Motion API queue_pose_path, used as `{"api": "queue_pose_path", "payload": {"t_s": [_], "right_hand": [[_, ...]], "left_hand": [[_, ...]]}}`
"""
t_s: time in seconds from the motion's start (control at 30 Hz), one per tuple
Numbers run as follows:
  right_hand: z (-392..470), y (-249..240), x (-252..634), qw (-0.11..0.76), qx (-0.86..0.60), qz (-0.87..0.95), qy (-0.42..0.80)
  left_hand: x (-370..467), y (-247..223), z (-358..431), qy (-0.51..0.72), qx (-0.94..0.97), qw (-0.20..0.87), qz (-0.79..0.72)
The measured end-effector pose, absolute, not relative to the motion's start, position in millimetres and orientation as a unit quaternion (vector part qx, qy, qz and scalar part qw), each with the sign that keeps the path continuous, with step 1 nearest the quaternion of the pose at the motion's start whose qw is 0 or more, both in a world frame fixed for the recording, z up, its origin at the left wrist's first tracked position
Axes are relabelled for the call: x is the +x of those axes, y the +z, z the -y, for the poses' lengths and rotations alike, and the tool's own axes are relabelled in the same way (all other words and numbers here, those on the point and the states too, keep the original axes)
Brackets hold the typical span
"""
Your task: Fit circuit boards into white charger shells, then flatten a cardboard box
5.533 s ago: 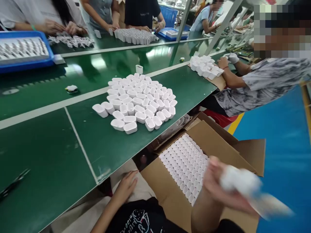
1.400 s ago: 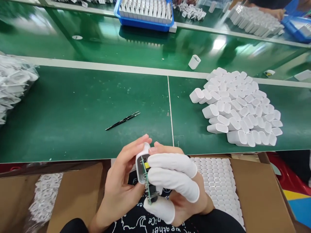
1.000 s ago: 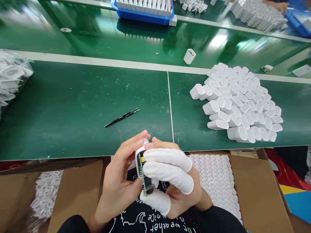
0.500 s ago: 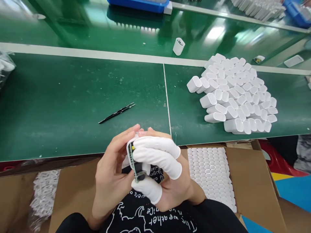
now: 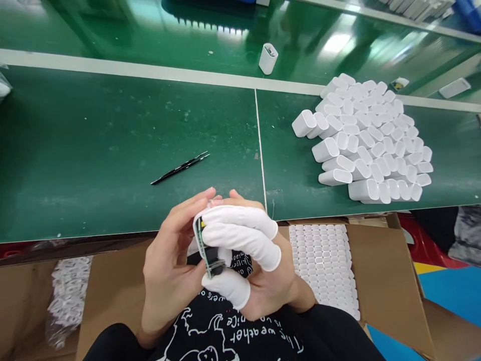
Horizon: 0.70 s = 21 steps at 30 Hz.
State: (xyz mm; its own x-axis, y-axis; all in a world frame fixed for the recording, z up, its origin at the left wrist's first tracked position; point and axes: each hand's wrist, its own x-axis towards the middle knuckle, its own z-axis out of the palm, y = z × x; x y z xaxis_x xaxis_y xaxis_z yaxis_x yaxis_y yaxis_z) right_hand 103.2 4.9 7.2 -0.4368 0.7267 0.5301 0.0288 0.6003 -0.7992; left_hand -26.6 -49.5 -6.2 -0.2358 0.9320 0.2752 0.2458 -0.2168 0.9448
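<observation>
Close to my body, just past the table's front edge, both hands are closed around one object. My left hand (image 5: 173, 265) is bare and wraps the white housing (image 5: 197, 223) from the left side. White finger cots cover the thumb and two fingers of my right hand (image 5: 251, 255), which pinches the green circuit board (image 5: 203, 250) with black parts and a bit of yellow. The board's upper part sits at the housing's opening; its lower end shows outside. My fingers hide much of both. Black tweezers (image 5: 180, 168) lie on the table ahead.
Many white housings (image 5: 370, 140) stand packed on the green table (image 5: 112, 125) at right. One white housing with parts inside (image 5: 268, 59) stands farther back. Below the edge are a cardboard box (image 5: 383, 281) with white pieces (image 5: 323, 260) and, left, a bag of white parts (image 5: 69, 296).
The view has shifted slightly, so the table and items on it sit a little higher in the picture. Both hands keep their hold on the housing and board.
</observation>
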Motion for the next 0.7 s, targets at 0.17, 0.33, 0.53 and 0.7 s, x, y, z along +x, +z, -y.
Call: {"api": "queue_pose_path", "payload": {"t_s": [0.17,0.33,0.53,0.7], "right_hand": [[-6.2,0.9,106.6,0.45,-0.222,0.774,0.385],[-5.0,-4.0,118.7,0.342,-0.324,0.657,0.589],[-9.6,-9.4,121.0,0.297,-0.334,0.564,0.695],[-12.2,-12.4,115.9,0.317,-0.362,0.563,0.672]], "left_hand": [[-28.2,-10.2,47.6,0.567,0.532,0.309,-0.548],[-29.3,-25.6,39.7,0.555,0.597,0.247,-0.524],[-24.1,-37.9,32.9,0.552,0.633,0.161,-0.518],[-21.5,-39.3,31.4,0.523,0.673,0.095,-0.515]]}}
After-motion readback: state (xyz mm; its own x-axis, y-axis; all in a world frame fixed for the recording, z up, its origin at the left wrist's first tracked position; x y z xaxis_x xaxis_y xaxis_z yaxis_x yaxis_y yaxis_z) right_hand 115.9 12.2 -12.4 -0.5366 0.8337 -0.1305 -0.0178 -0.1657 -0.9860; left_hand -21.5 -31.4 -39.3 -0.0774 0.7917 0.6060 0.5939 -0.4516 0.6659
